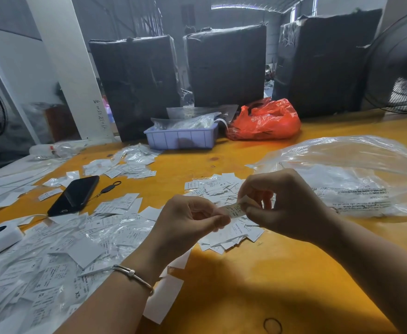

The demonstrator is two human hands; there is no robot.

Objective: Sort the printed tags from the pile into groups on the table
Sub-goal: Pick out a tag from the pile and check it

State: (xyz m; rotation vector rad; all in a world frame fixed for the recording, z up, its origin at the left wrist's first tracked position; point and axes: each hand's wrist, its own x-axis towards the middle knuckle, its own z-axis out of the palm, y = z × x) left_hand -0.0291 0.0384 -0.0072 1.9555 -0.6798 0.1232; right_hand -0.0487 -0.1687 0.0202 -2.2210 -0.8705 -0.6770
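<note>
- Hands meet above the glossy yellow-orange wooden table (258, 273): the left hand (188, 220) and right hand (286, 203) each pinch one end of a small white printed tag (233, 210), held between them in the air.
- Directly beneath lies a loose heap of white printed tags (224, 189), touching the table.
- A wider spread of tags and clear sleeves (52, 261) covers the near left side.
- A thin silver bangle (134, 277) circles the left wrist.
- A black smartphone (74, 195) lies left of the hands; a large clear plastic bag (349, 174) lies to the right.
- Farther back stand a lilac plastic tray (182, 138) and a crumpled red plastic bag (265, 121).
</note>
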